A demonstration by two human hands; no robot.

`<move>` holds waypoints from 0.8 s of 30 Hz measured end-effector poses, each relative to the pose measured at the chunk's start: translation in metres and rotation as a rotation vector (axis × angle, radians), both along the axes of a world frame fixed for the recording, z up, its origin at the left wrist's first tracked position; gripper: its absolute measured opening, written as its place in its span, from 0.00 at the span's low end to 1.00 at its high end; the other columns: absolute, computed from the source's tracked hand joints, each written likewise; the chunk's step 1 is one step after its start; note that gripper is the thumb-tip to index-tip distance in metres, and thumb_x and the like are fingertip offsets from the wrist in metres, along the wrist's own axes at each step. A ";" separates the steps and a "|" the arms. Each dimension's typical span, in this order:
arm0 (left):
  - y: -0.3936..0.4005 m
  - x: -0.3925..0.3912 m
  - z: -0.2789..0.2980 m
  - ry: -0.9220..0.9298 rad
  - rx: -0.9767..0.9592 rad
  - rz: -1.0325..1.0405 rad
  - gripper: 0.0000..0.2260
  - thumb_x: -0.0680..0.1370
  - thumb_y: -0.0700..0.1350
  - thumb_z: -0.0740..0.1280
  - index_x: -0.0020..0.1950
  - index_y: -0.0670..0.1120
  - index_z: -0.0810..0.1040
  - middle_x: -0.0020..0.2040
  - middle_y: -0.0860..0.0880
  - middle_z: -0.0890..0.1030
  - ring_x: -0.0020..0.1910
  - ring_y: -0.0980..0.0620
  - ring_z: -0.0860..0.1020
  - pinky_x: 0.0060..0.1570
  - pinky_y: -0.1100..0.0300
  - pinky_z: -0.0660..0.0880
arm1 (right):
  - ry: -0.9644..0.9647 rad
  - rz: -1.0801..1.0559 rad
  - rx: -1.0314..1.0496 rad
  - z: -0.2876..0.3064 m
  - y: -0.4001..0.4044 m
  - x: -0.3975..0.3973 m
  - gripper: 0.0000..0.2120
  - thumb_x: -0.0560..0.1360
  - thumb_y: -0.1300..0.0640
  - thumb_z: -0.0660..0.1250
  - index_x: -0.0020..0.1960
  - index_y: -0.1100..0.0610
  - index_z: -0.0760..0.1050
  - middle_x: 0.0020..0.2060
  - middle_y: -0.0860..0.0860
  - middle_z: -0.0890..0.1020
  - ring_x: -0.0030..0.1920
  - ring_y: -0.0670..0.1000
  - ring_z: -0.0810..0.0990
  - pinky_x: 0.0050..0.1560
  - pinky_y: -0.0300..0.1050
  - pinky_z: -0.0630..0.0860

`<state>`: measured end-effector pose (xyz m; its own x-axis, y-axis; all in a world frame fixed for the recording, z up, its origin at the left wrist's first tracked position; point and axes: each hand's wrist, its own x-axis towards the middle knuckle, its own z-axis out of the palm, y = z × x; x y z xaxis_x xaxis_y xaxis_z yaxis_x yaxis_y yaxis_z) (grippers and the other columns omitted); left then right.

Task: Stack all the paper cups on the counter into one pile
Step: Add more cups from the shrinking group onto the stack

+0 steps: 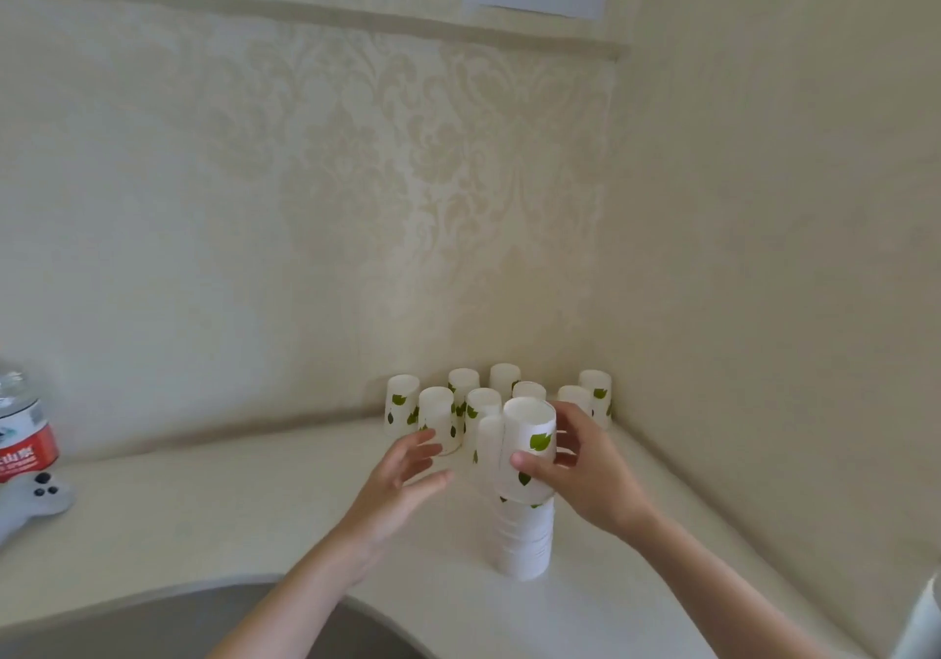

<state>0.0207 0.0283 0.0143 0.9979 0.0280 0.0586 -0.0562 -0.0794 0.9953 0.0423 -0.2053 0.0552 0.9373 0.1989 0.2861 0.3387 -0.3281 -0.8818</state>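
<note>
Centre frame: my right hand [585, 470] pinches the top cup [529, 447] on the pile [524, 541]. Left hand [407, 480] spread, empty, beside it. Loose cups [435, 411] behind.

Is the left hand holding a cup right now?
No, the left hand is open and empty beside the pile, while the right hand grips the top cup.
</note>
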 end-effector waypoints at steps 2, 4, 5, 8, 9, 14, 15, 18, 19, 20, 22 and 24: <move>0.007 0.008 -0.001 -0.002 -0.049 0.023 0.29 0.61 0.56 0.76 0.62 0.59 0.76 0.63 0.54 0.80 0.66 0.55 0.75 0.71 0.47 0.67 | 0.018 0.014 -0.053 -0.012 -0.002 0.000 0.29 0.62 0.44 0.79 0.60 0.44 0.72 0.53 0.40 0.82 0.54 0.40 0.80 0.57 0.45 0.79; 0.010 0.018 0.001 -0.013 -0.069 0.046 0.28 0.60 0.56 0.76 0.60 0.58 0.77 0.63 0.54 0.80 0.65 0.54 0.76 0.71 0.47 0.67 | 0.047 0.073 -0.087 -0.021 -0.012 0.003 0.36 0.60 0.43 0.79 0.65 0.43 0.70 0.57 0.38 0.80 0.59 0.38 0.78 0.61 0.43 0.76; 0.011 0.023 0.004 -0.023 -0.067 0.065 0.28 0.60 0.56 0.76 0.60 0.58 0.77 0.62 0.54 0.80 0.64 0.54 0.76 0.70 0.49 0.68 | 0.067 0.113 -0.092 -0.023 -0.020 0.006 0.39 0.60 0.43 0.80 0.67 0.43 0.68 0.60 0.37 0.78 0.62 0.36 0.75 0.63 0.42 0.74; 0.020 0.047 0.010 -0.085 -0.017 0.186 0.28 0.62 0.53 0.76 0.61 0.55 0.75 0.62 0.56 0.78 0.63 0.55 0.75 0.62 0.57 0.69 | 0.137 0.064 0.063 -0.023 -0.048 0.030 0.33 0.65 0.46 0.77 0.67 0.43 0.70 0.62 0.40 0.77 0.62 0.38 0.76 0.59 0.38 0.73; 0.024 0.059 0.012 -0.101 0.014 0.228 0.27 0.64 0.51 0.75 0.62 0.54 0.74 0.63 0.55 0.76 0.64 0.54 0.74 0.61 0.58 0.68 | 0.135 -0.029 0.098 -0.025 -0.056 0.043 0.27 0.68 0.48 0.75 0.65 0.45 0.71 0.61 0.43 0.78 0.61 0.41 0.77 0.55 0.36 0.74; 0.042 0.125 0.010 -0.104 0.291 0.382 0.32 0.70 0.45 0.76 0.71 0.51 0.66 0.69 0.47 0.65 0.63 0.49 0.69 0.65 0.52 0.69 | 0.129 -0.299 -0.113 -0.052 -0.062 0.116 0.34 0.69 0.50 0.74 0.71 0.49 0.64 0.63 0.49 0.71 0.62 0.50 0.73 0.61 0.48 0.73; 0.043 0.136 0.008 -0.090 0.338 0.412 0.34 0.70 0.46 0.76 0.72 0.52 0.65 0.70 0.47 0.64 0.66 0.47 0.68 0.67 0.49 0.69 | 0.123 -0.308 -0.140 -0.054 -0.058 0.125 0.36 0.68 0.49 0.75 0.72 0.49 0.62 0.64 0.49 0.70 0.62 0.50 0.72 0.63 0.49 0.72; 0.046 0.163 -0.002 -0.054 0.403 0.441 0.36 0.70 0.46 0.76 0.74 0.50 0.64 0.72 0.44 0.64 0.71 0.43 0.67 0.70 0.46 0.66 | 0.092 -0.368 -0.160 -0.063 -0.046 0.147 0.43 0.66 0.48 0.77 0.74 0.51 0.59 0.65 0.49 0.69 0.64 0.50 0.71 0.64 0.48 0.71; 0.046 0.169 -0.005 -0.045 0.377 0.435 0.34 0.71 0.45 0.75 0.74 0.48 0.64 0.71 0.44 0.66 0.71 0.43 0.68 0.70 0.46 0.67 | 0.097 -0.389 -0.149 -0.067 -0.042 0.152 0.44 0.64 0.48 0.78 0.74 0.52 0.59 0.64 0.49 0.71 0.64 0.51 0.71 0.63 0.49 0.71; 0.045 0.174 -0.008 -0.050 0.319 0.417 0.30 0.72 0.44 0.74 0.71 0.48 0.67 0.68 0.44 0.70 0.69 0.43 0.70 0.68 0.48 0.69 | 0.101 -0.410 -0.139 -0.071 -0.038 0.158 0.46 0.63 0.47 0.78 0.74 0.52 0.59 0.63 0.49 0.72 0.63 0.51 0.72 0.63 0.50 0.72; 0.044 0.178 -0.012 -0.077 0.259 0.371 0.17 0.73 0.41 0.73 0.56 0.56 0.73 0.57 0.47 0.78 0.58 0.42 0.77 0.58 0.49 0.75 | 0.108 -0.445 -0.138 -0.081 -0.034 0.167 0.45 0.61 0.45 0.78 0.72 0.51 0.61 0.62 0.49 0.74 0.63 0.51 0.73 0.63 0.53 0.73; 0.045 0.181 -0.017 -0.132 0.306 0.373 0.12 0.71 0.42 0.72 0.45 0.57 0.73 0.46 0.45 0.80 0.48 0.39 0.80 0.49 0.43 0.78 | 0.118 -0.476 -0.144 -0.089 -0.032 0.174 0.43 0.61 0.42 0.77 0.70 0.50 0.63 0.62 0.49 0.75 0.63 0.52 0.73 0.61 0.55 0.74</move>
